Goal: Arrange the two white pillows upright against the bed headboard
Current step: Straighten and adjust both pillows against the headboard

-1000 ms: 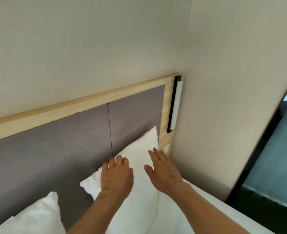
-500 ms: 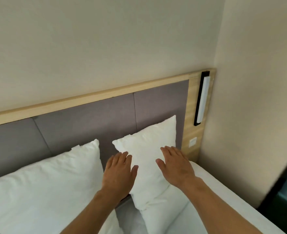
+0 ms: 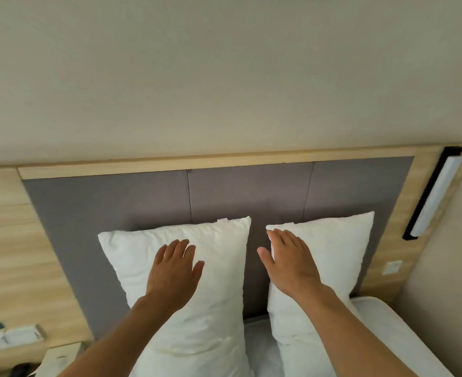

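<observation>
Two white pillows stand upright side by side against the grey padded headboard (image 3: pixel 251 191) with its light wooden frame. The left pillow (image 3: pixel 219 317) carries my left hand (image 3: pixel 174 268), which lies flat on its front with fingers spread. The right pillow (image 3: pixel 344 257) is under my right hand (image 3: pixel 289 259), palm flat on its upper left part. A narrow strip of headboard shows between the pillows. Neither hand grips anything.
A white mattress sheet (image 3: pixel 382 327) runs along the right below the pillows. A black-framed wall lamp (image 3: pixel 431 197) and a white switch (image 3: pixel 391 267) sit on the wooden panel at right. A bedside shelf (image 3: pixel 9 338) with small items lies at lower left.
The view has swung left, so both pillows are now centred. My left hand has moved from the right pillow onto the left pillow; my right hand stays on the right pillow.
</observation>
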